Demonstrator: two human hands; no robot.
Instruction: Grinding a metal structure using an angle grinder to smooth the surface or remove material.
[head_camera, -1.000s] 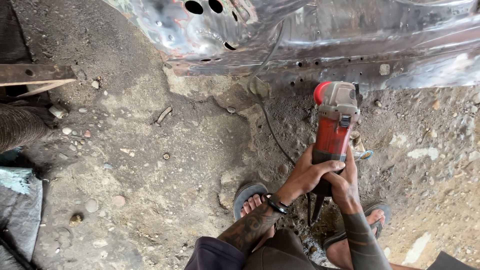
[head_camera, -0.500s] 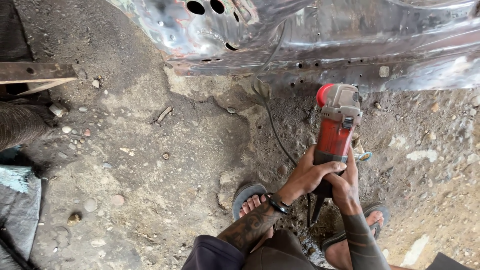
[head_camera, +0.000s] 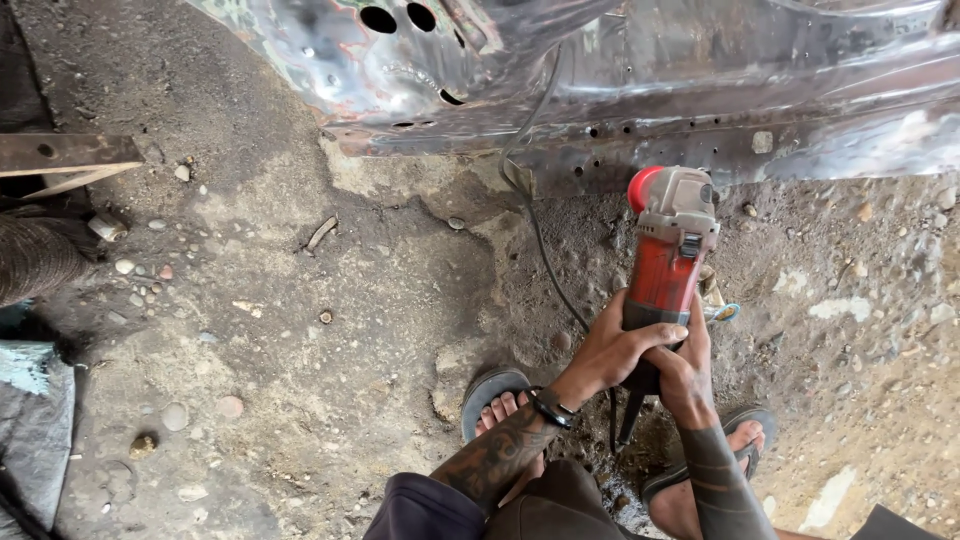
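Closest to me are my feet in flip-flops, the left sandal just left of the grinder's tail end and the right sandal just behind and right of it. I'm squatting on dirt ground with pebbles all over.

Both hands are on the red angle grinder. My left hand is wrapped around its rear handle from the left side, fingers curled over the top. My right hand is clenched on the same handle just behind the left one. There's a black wristband on my left wrist.

The grinder points away from me, grey head end up front, nearly at the lower edge of the bare metal car body. Its black cord loops off to the left of the grinder and up onto the metal.

Way off left of the grinder, a rusty metal bar sticks in from the edge.
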